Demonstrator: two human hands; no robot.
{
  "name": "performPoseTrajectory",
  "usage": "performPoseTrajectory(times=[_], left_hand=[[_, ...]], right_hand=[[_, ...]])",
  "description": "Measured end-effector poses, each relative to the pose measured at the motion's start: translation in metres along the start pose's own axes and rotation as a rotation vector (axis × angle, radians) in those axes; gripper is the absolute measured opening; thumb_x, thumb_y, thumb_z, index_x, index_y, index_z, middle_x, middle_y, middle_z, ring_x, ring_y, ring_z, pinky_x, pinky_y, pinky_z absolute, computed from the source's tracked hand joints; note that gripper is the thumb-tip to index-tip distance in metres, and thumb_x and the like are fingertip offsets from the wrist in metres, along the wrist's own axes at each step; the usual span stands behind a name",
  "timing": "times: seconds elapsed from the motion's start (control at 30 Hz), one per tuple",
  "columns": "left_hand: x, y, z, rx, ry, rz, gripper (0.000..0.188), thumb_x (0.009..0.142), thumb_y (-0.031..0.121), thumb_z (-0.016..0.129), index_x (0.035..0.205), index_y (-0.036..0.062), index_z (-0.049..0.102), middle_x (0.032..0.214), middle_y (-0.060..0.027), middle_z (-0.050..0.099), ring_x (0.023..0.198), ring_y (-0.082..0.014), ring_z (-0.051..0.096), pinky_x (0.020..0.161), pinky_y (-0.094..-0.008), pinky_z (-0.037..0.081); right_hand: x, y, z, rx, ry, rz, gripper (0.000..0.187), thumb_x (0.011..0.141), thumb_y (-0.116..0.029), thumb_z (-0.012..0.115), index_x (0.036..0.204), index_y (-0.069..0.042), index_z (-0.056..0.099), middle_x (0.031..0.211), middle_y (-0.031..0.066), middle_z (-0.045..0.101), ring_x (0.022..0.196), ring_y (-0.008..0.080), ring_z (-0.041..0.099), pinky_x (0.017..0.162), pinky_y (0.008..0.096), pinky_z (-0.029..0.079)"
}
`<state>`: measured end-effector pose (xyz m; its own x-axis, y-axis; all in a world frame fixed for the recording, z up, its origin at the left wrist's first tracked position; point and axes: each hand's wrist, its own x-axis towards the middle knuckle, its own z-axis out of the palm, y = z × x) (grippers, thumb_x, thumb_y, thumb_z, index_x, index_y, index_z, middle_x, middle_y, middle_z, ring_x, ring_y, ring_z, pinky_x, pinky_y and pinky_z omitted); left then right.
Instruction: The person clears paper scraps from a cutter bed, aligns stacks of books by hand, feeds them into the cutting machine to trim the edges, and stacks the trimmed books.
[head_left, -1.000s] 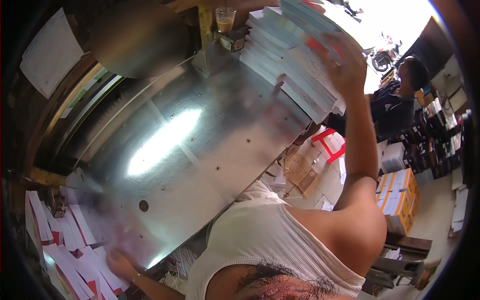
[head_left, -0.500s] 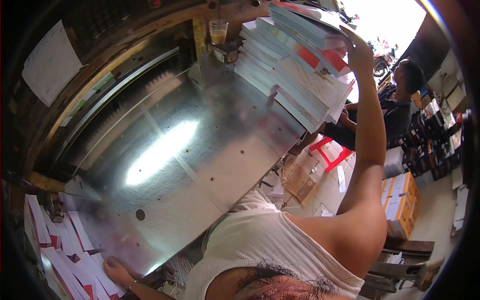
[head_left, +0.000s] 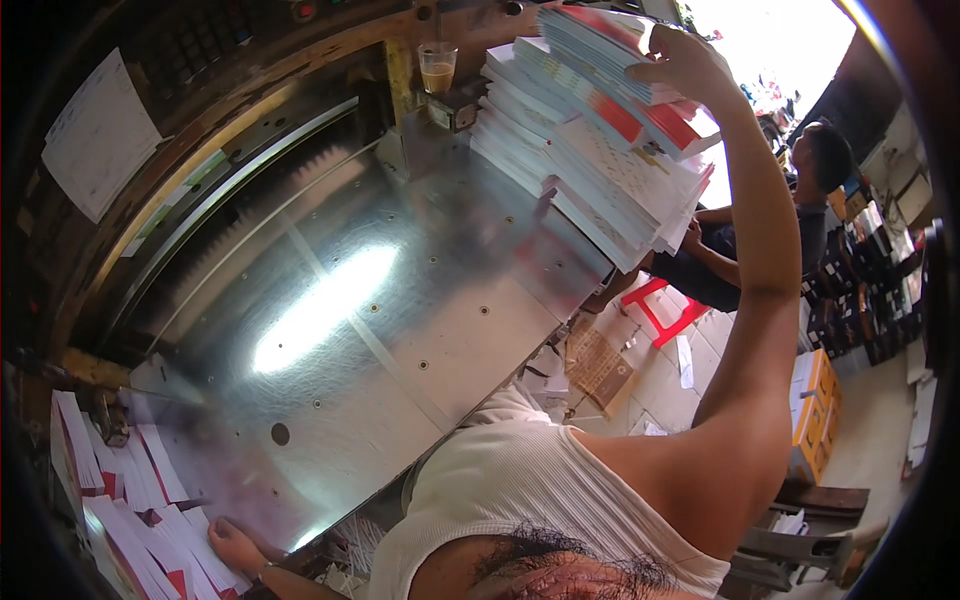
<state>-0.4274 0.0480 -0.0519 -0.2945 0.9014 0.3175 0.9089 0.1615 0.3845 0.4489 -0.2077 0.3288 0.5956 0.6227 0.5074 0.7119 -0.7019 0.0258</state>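
My right hand point(head_left: 690, 68) reaches over the top of a tall, uneven stack of printed booklets point(head_left: 600, 75) at the far right of a metal table point(head_left: 450, 310). Its thumb and bent forefinger are apart at the top booklets' edge; no sheet shows lifted between them. Looser sheets and booklets point(head_left: 590, 185) lie lower in the stack, with red and white edges. At the near left, my left hand point(head_left: 237, 548) rests beside narrow stacks of white and red paper point(head_left: 180, 535), fingers loosely open and partly hidden, with nothing visible in them.
A glass of brown drink point(head_left: 437, 70) stands behind the table beside the stack. A dark machine opening point(head_left: 250, 210) runs along the table's far side. Beyond the stack sit another person point(head_left: 810, 190) and a red stool point(head_left: 662, 310). A yellow and white carton point(head_left: 815, 415) is at right.
My right hand has shifted left over the stack top, and its elbow has swung outward to the right. The top sheet's raised corner has dropped. My left hand stays put.
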Motion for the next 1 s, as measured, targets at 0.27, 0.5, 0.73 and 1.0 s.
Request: performPoseTrajectory(times=[0.27, 0.5, 0.73, 1.0], left_hand=[[0.000, 0.002, 0.001, -0.046, 0.027, 0.020, 0.033, 0.098, 0.029, 0.057, 0.112, 0.0005, 0.066, 0.113, -0.0179, 0.068, 0.106, -0.0349, 0.063, 0.093, -0.0399, 0.048], [0.002, -0.007, 0.002, -0.063, 0.042, 0.032, 0.033, 0.099, 0.030, 0.056, 0.110, 0.0002, 0.067, 0.111, -0.0186, 0.068, 0.104, -0.0349, 0.064, 0.092, -0.0397, 0.049], [0.000, -0.002, -0.001, -0.090, 0.033, -0.008, 0.034, 0.100, 0.030, 0.056, 0.111, 0.0005, 0.067, 0.110, -0.0183, 0.069, 0.103, -0.0352, 0.065, 0.091, -0.0399, 0.050], [-0.003, 0.023, -0.010, -0.076, -0.001, -0.061, 0.036, 0.099, 0.030, 0.057, 0.113, -0.0010, 0.067, 0.112, -0.0186, 0.069, 0.106, -0.0330, 0.066, 0.094, -0.0384, 0.050]], right_hand=[[0.033, 0.010, -0.008, -0.192, -0.143, -0.240, 0.047, 0.070, -0.044, 0.074, 0.098, -0.006, 0.069, 0.092, 0.0145, 0.071, 0.082, 0.0259, 0.068, 0.073, 0.0395, 0.054], [0.026, -0.020, -0.014, -0.474, -0.088, -0.203, 0.030, 0.095, -0.019, 0.053, 0.121, -0.005, 0.060, 0.091, 0.0221, 0.070, 0.086, 0.0353, 0.069, 0.082, 0.0475, 0.053], [-0.008, -0.018, -0.036, -0.458, -0.050, -0.299, 0.030, 0.099, -0.023, 0.050, 0.123, -0.007, 0.059, 0.093, 0.0192, 0.070, 0.086, 0.0336, 0.070, 0.080, 0.0467, 0.054], [-0.060, -0.071, -0.013, -0.411, 0.133, -0.175, 0.074, 0.086, -0.042, 0.069, 0.148, -0.014, 0.040, 0.119, 0.0121, 0.063, 0.095, 0.0304, 0.070, 0.082, 0.0421, 0.056]])
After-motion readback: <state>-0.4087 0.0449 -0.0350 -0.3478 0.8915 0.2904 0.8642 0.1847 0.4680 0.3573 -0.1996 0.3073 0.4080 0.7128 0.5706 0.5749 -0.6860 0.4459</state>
